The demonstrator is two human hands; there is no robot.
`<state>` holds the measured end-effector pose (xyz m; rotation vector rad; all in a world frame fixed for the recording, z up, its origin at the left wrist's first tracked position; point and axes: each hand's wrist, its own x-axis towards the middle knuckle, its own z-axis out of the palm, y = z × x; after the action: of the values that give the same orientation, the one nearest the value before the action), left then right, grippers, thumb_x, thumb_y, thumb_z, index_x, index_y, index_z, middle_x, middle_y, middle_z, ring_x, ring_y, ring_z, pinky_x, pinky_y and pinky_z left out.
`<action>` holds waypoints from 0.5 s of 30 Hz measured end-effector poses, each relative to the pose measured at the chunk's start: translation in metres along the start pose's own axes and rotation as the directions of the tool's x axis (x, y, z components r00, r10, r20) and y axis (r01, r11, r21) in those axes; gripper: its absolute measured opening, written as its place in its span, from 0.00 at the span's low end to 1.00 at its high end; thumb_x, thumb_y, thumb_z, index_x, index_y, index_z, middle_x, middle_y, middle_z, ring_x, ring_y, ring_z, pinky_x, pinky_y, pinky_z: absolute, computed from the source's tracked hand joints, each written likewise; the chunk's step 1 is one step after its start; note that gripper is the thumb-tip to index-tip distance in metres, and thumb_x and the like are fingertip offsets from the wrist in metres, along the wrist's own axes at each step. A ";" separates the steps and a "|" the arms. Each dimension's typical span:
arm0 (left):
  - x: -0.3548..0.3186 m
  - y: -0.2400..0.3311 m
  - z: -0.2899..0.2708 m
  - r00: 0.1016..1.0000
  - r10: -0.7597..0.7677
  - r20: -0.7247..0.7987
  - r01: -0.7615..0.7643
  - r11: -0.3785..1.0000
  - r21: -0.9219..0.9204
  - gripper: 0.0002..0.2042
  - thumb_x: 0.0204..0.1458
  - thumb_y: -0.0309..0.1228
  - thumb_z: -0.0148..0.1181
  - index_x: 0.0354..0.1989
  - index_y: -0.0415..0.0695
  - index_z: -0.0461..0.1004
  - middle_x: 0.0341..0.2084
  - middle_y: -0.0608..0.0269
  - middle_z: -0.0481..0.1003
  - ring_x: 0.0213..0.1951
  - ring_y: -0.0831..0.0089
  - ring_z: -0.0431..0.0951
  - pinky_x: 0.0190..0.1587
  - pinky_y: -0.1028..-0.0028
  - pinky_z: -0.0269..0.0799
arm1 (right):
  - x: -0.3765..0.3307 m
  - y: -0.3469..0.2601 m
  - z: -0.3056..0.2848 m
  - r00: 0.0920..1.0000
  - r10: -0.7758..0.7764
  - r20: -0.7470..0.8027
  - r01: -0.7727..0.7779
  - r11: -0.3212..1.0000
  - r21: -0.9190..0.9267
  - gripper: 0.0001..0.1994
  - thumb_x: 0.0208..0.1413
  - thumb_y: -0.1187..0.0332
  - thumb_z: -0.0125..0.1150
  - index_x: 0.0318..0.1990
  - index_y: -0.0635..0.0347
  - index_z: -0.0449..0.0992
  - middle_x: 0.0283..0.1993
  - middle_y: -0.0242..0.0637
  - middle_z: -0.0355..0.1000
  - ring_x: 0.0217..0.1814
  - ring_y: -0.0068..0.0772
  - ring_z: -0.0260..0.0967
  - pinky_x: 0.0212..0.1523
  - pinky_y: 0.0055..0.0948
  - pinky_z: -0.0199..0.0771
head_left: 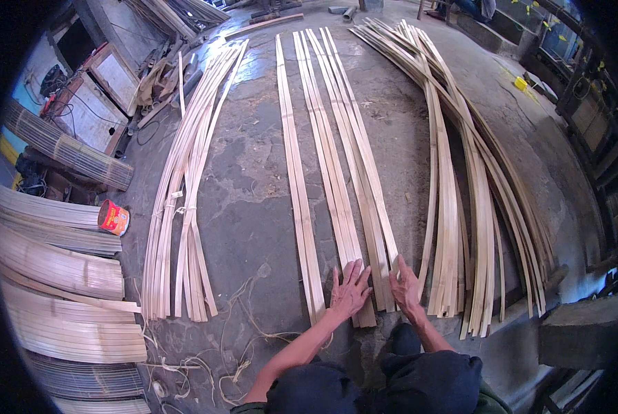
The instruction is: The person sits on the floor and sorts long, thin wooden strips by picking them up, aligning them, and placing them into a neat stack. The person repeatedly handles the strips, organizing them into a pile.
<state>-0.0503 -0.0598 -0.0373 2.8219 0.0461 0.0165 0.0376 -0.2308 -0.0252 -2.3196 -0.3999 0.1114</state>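
Grey concrete floor is bearing long pale bamboo strips laid lengthwise, bundles lying either side. Left hand and right hand are pressing flat, fingers spread, on the strips' near ends. Left of them, a red tin can is lying sideways, contents unseen.

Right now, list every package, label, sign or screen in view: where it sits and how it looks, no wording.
Tin can: lying on its side on the floor at the far left, beside the stacked bamboo mats; round, with a red and yellow printed label.
Small yellow tags: on the dark frame at the upper right; too small to tell more.
No screens or signs show.
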 end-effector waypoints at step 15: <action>0.005 0.011 0.009 0.999 -0.023 -0.036 0.023 1.000 -0.004 0.31 0.60 0.49 0.47 0.69 0.47 0.55 0.71 0.51 0.45 0.72 0.50 0.42 0.68 0.41 0.34 | -0.002 0.002 -0.010 0.904 0.189 0.385 -0.407 0.658 0.633 0.20 0.69 0.63 0.42 0.64 0.59 0.60 0.32 0.38 0.73 0.26 0.25 0.73 0.25 0.25 0.77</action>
<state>-0.0446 -0.0723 -0.0421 2.8169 0.0864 0.0624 0.0379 -0.2396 -0.0197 -1.5683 -0.0653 0.6636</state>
